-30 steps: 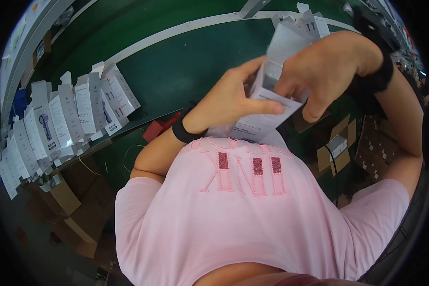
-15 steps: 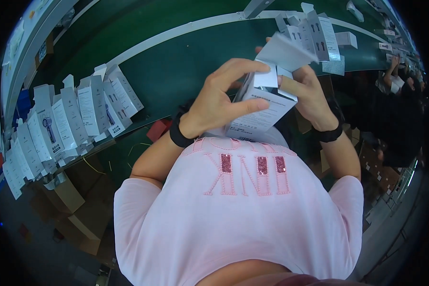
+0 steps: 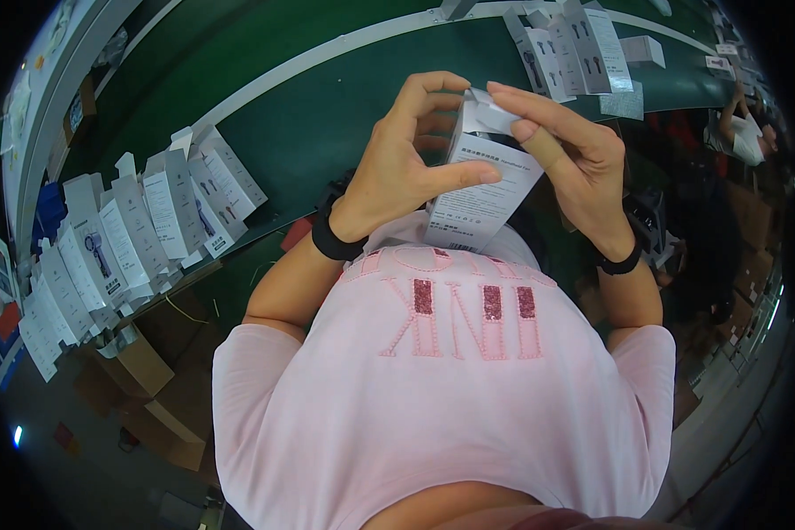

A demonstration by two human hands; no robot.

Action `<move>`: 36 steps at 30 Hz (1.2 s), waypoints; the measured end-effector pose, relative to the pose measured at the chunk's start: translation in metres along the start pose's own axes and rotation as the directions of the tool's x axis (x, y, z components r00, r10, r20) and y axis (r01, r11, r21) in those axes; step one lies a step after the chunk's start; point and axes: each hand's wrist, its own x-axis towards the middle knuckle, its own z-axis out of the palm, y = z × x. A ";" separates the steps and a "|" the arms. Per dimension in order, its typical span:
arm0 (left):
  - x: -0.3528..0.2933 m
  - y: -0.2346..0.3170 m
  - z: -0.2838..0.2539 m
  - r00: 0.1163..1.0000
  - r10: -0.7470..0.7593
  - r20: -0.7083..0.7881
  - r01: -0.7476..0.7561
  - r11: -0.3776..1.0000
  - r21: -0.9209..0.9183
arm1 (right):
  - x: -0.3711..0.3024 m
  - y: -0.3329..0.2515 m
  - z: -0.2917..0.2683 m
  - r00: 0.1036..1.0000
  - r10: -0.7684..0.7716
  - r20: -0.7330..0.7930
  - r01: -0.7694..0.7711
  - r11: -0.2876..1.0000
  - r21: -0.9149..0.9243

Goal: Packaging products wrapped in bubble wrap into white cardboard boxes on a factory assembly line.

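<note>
A white cardboard box point(image 3: 480, 200) with dark print stands tilted in front of my chest, its top end facing up and away. My left hand point(image 3: 401, 165) is wrapped round its left side, the thumb flat across the printed face and the fingers behind. With thumb and fingertips my right hand point(image 3: 576, 152) pinches the top flap point(image 3: 488, 115) at the box's upper right. A narrow dark gap shows under that flap. What lies inside the box is hidden.
Several white boxes point(image 3: 163, 205) with raised flaps stand in a row on the green table point(image 3: 327, 115) at left. More boxes point(image 3: 583, 49) stand at the far right, beside a silvery packet point(image 3: 623, 102). Open brown cartons point(image 3: 146, 362) sit below left. Another person point(image 3: 742, 132) is at right.
The large lid flap that stood up has been folded down over the box's top. My right hand has moved from behind the lid to the flap's upper edge.
</note>
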 end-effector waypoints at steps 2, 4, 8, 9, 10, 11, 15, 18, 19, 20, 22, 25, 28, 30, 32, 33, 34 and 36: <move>0.003 0.000 0.002 1.000 -0.016 0.003 0.016 1.000 -0.020 | 0.000 0.003 -0.006 0.999 -0.039 0.033 0.041 0.998 -0.044; 0.006 -0.002 0.004 0.999 -0.031 0.030 0.033 0.999 -0.041 | -0.002 0.006 -0.012 0.984 -0.148 0.097 0.163 0.972 -0.172; 0.017 -0.010 0.014 0.997 0.021 0.078 -0.019 1.000 -0.025 | -0.007 0.002 -0.021 0.974 -0.122 0.191 0.186 0.910 -0.370; 0.020 -0.013 0.015 0.996 0.002 0.089 0.004 0.997 -0.075 | -0.012 -0.002 -0.019 0.977 -0.085 0.193 0.153 0.917 -0.368; 0.023 -0.016 0.017 0.994 -0.013 0.105 0.026 0.992 -0.125 | -0.016 -0.003 -0.019 0.980 -0.050 0.193 0.119 0.922 -0.367; 0.022 -0.016 0.020 0.992 -0.004 0.130 0.021 0.992 -0.127 | -0.022 0.006 -0.024 0.969 -0.029 0.245 0.120 0.922 -0.367; 0.041 -0.009 0.035 0.987 -0.097 0.131 0.112 0.987 -0.113 | -0.033 0.020 -0.041 0.962 0.095 -0.255 -0.129 0.984 -0.121; 0.062 -0.012 0.063 0.948 0.140 0.286 -0.169 0.982 0.082 | -0.037 0.018 -0.080 0.977 0.212 -0.019 -0.213 0.967 -0.143; 0.070 -0.011 0.075 0.940 0.119 0.319 -0.144 0.988 0.058 | -0.040 0.011 -0.095 0.978 0.207 -0.035 -0.210 0.965 -0.156; 0.081 -0.007 0.086 0.936 0.129 0.328 -0.155 0.986 0.054 | -0.044 0.003 -0.112 0.970 0.215 -0.112 -0.235 0.948 -0.215; 0.103 0.000 0.106 0.969 0.123 0.213 -0.091 0.984 -0.151 | -0.058 0.008 -0.150 0.928 0.196 -0.317 -0.286 0.920 -0.269; 0.141 -0.019 0.100 0.981 -0.062 0.182 0.029 0.983 0.180 | -0.076 0.033 -0.219 0.739 0.081 -0.669 -0.453 0.795 -0.404; 0.156 -0.053 0.100 0.962 -0.270 0.051 0.253 0.944 0.214 | -0.070 0.127 -0.290 0.618 0.027 -0.786 -0.647 0.586 -0.488; 0.157 -0.071 0.108 0.922 -0.385 -0.033 0.386 0.913 0.132 | -0.068 0.213 -0.326 0.570 0.009 -0.822 -0.684 0.560 -0.468; 0.162 -0.085 0.125 0.900 -0.434 -0.027 0.434 0.893 0.114 | -0.076 0.308 -0.349 0.589 -0.035 -0.808 -0.646 0.580 -0.496; 0.167 -0.092 0.134 0.897 -0.441 -0.043 0.443 0.889 0.113 | -0.087 0.356 -0.357 0.617 -0.076 -0.784 -0.602 0.596 -0.532; 0.171 -0.099 0.142 0.898 -0.439 -0.020 0.438 0.890 0.128 | -0.097 0.394 -0.362 0.628 -0.078 -0.774 -0.549 0.661 -0.512; 0.175 -0.106 0.150 0.895 -0.442 -0.062 0.446 0.885 0.134 | -0.082 0.404 -0.364 0.621 -0.037 -0.783 -0.574 0.658 -0.487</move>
